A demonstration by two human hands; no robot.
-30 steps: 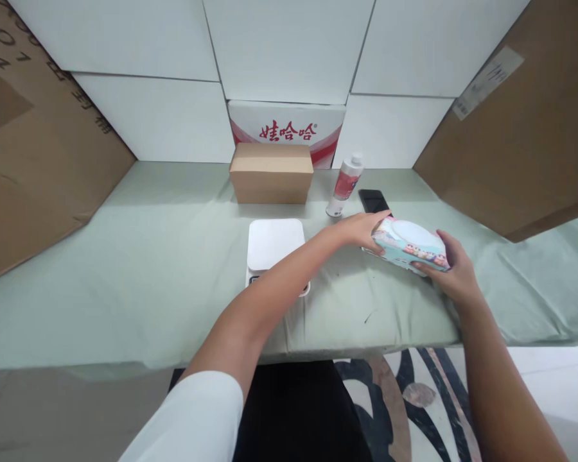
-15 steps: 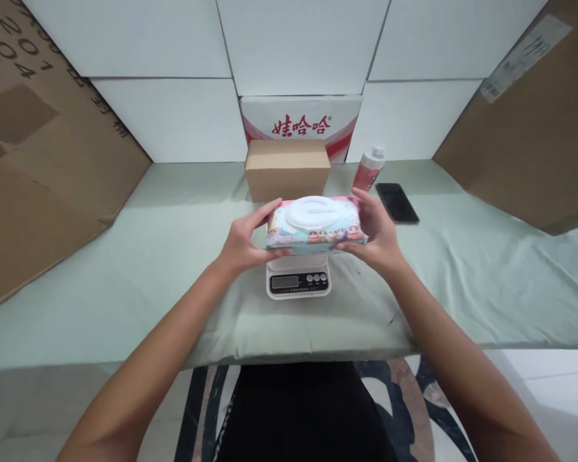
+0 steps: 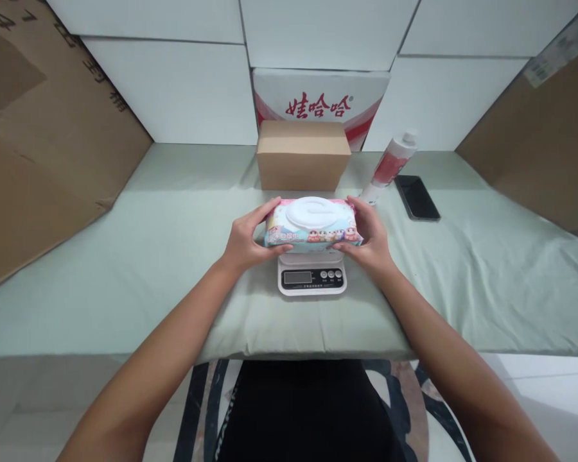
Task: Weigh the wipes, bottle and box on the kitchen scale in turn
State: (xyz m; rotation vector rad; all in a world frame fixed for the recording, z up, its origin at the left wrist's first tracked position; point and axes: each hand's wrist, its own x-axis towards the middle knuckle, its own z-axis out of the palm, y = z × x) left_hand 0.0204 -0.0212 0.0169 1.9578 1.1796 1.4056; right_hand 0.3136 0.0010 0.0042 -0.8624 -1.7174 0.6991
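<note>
Between my two hands is a pack of wet wipes, with a white oval lid on top and a pink and blue wrapper with small cartoon figures. My left hand grips its left end, thumb at the front and fingers behind. At the right end, my right hand grips it the same way. Directly below the pack is a white kitchen scale, its display and buttons facing me. The pack hides the scale's platform, so I cannot tell whether the two touch.
Behind the pack stands a brown cardboard box, with a white and red carton at its back. A white and red bottle and a black phone are to the right. Large cardboard sheets flank the green cloth.
My view has shifted, so the scale, box, bottle and phone appear farther right. Both hands keep hold of the wipes pack, which sits slightly left relative to the scale.
</note>
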